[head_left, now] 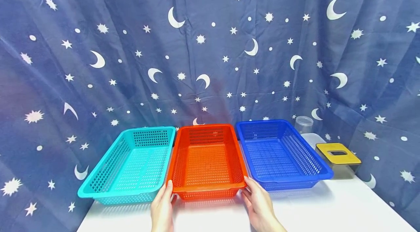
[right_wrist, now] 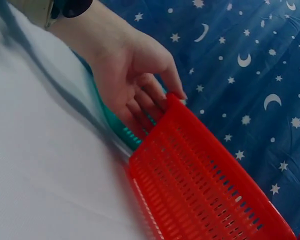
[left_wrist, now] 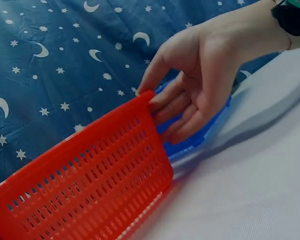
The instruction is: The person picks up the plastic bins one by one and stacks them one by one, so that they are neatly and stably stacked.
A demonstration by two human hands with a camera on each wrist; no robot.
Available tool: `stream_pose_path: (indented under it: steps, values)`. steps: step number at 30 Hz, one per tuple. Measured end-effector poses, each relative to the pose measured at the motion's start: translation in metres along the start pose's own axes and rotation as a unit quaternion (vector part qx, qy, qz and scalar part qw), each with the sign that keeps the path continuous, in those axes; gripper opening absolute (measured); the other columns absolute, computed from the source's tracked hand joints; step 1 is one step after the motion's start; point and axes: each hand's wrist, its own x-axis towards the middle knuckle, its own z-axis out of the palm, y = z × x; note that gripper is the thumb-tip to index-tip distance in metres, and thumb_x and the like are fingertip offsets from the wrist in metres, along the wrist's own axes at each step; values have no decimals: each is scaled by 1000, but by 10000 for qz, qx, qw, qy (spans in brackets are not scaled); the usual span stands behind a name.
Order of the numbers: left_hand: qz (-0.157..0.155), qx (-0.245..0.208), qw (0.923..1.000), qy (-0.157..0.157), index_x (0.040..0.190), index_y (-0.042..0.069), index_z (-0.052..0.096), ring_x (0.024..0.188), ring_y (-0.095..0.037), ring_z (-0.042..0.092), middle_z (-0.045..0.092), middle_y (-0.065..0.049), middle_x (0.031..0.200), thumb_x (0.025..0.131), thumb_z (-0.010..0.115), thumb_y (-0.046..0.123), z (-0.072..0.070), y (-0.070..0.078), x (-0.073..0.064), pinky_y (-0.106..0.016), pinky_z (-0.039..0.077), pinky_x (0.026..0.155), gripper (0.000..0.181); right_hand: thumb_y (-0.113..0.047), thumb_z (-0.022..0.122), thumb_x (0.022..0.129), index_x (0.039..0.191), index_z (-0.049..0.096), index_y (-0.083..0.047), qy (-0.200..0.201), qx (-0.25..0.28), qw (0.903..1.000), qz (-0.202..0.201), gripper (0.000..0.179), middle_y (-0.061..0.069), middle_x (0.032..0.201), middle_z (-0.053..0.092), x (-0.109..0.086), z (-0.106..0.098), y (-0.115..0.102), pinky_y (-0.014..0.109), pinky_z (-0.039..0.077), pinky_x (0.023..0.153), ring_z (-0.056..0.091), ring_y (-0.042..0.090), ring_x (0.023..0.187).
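Observation:
A red plastic basket [head_left: 210, 189] with slotted walls stands between two others, its near edge toward me. At its near left corner my left hand [head_left: 162, 206] grips the rim, thumb on top and fingers along the outside wall. My right hand [head_left: 259, 203] holds the near right corner in the same way. Seen across from the left wrist view, the right hand [left_wrist: 197, 80] has its thumb on the rim of the red basket [left_wrist: 100, 175]. The right wrist view shows the left hand [right_wrist: 130, 75] at the opposite corner. Nothing lies inside the basket.
A teal basket [head_left: 123, 193] stands to the left, a blue basket [head_left: 292, 180] to the right, both close beside the red one. Past the blue basket are a yellow-lidded container [head_left: 347, 157] and a clear jar [head_left: 303, 124]. A starry curtain [head_left: 210, 61] hangs behind the white table [head_left: 210, 217].

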Motion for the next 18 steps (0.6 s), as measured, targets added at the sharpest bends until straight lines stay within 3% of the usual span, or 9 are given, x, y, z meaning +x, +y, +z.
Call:
stream_pose_path:
  steps: [4, 7, 11, 15, 18]
  values:
    - [-142, -522, 9985, -61, 154, -5, 38, 123, -7, 55, 47, -15, 153, 104, 62, 38, 2, 2, 1, -33, 44, 107, 71, -26, 63, 103, 153, 35, 8, -87, 109, 9999, 93, 66, 9, 130, 65, 3, 3, -2, 46, 35, 116, 58, 22, 117]
    - [-336, -1020, 9942, -56, 157, -3, 34, 120, -3, 54, 46, -9, 154, 103, 65, 34, 6, 5, 1, -37, 36, 114, 72, -25, 61, 104, 155, 31, 8, -44, 353, 9991, 210, 67, 18, 144, 55, 3, 7, -3, 52, 24, 121, 47, 35, 132]
    - [-454, -1341, 9899, 31, 160, -1, 27, 136, -17, 43, 38, -13, 159, 105, 62, 29, 10, 9, -1, -39, 27, 119, 72, -24, 59, 105, 155, 29, 8, 67, 779, 9964, 319, 67, 25, 157, 38, -1, 14, -4, 51, 17, 123, 29, 43, 146]
    - [-357, -1604, 9864, -48, 161, -2, 17, 148, -30, 26, 24, -20, 164, 106, 58, 28, 14, 18, -4, -41, 18, 124, 75, -28, 58, 106, 156, 29, 5, 68, 977, 9950, 202, 67, 18, 151, 47, -5, 22, -9, 48, 15, 124, 28, 38, 147]
    - [-206, -1759, 9841, -129, 161, -1, 20, 149, -30, 25, 23, -19, 164, 107, 57, 28, 20, 27, -6, -40, 15, 124, 72, -30, 58, 106, 157, 32, 3, 84, 1012, 9948, 14, 65, 6, 137, 60, -5, 27, -16, 45, 16, 124, 36, 30, 141]
